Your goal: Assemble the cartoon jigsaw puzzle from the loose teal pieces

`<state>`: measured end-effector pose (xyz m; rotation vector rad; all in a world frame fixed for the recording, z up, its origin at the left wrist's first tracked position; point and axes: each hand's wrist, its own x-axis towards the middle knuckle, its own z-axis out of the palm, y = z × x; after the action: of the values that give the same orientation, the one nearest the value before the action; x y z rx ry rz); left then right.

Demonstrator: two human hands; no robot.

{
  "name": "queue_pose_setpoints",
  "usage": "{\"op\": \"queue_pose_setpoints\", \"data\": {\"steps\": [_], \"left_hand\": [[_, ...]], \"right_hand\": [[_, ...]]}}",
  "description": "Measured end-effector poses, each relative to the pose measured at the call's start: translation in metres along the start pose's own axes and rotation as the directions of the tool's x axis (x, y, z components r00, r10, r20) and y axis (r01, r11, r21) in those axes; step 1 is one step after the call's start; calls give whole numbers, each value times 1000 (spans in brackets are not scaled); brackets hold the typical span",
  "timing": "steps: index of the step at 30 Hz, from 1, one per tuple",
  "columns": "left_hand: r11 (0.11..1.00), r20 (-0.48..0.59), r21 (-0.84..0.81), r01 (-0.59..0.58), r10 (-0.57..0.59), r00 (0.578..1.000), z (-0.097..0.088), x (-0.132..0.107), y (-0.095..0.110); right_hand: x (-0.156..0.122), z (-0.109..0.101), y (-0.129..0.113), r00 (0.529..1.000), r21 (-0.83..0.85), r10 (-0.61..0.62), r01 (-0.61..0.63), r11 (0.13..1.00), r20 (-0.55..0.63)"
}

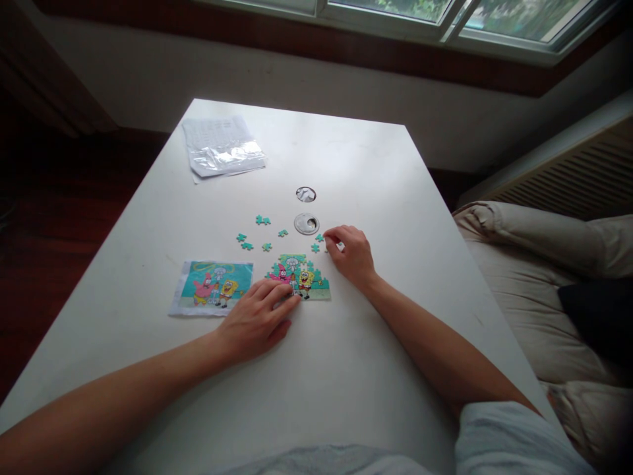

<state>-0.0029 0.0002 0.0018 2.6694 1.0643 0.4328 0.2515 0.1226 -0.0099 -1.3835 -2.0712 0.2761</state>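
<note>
A partly joined jigsaw puzzle (307, 280) of cartoon figures lies flat on the white table. My left hand (260, 313) rests with its fingers stretched over the puzzle's lower left part, hiding that corner. To the puzzle's upper right, my right hand (350, 252) is closed in a pinch, with a small green jigsaw piece (320, 237) at its fingertips. Just below that piece lies another loose piece (315, 248). Left of the puzzle is a reference picture (210, 285) with the same figures, its right edge partly behind my left hand.
Several loose green pieces (247, 246) lie scattered beyond the puzzle and picture. Two round grommets, one with a metallic cover (306, 224), are set in the table (346, 165). A clear plastic sleeve with papers (225, 148) lies far left. A cushioned seat (509, 277) stands right.
</note>
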Motion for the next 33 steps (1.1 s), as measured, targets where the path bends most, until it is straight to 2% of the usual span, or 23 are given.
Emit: {"op": "queue_pose_setpoints", "data": {"steps": [16, 20, 24, 30, 33], "left_hand": [[1000, -19, -4, -4, 4, 1000, 1, 0, 0], [1000, -9, -2, -3, 3, 1000, 1, 0, 0], [1000, -5, 6, -5, 5, 1000, 1, 0, 0], [1000, -22, -5, -6, 6, 1000, 1, 0, -1], [1000, -17, -3, -3, 3, 1000, 2, -1, -1]], "right_hand": [[1, 1, 0, 1000, -15, 30, -30, 999, 6], [2, -1, 2, 999, -18, 40, -40, 999, -23], [8, -9, 18, 992, 9, 63, -62, 998, -108], [19, -20, 59, 973, 110, 162, -145, 983, -166], [20, -19, 70, 967, 119, 186, -166, 979, -175]]}}
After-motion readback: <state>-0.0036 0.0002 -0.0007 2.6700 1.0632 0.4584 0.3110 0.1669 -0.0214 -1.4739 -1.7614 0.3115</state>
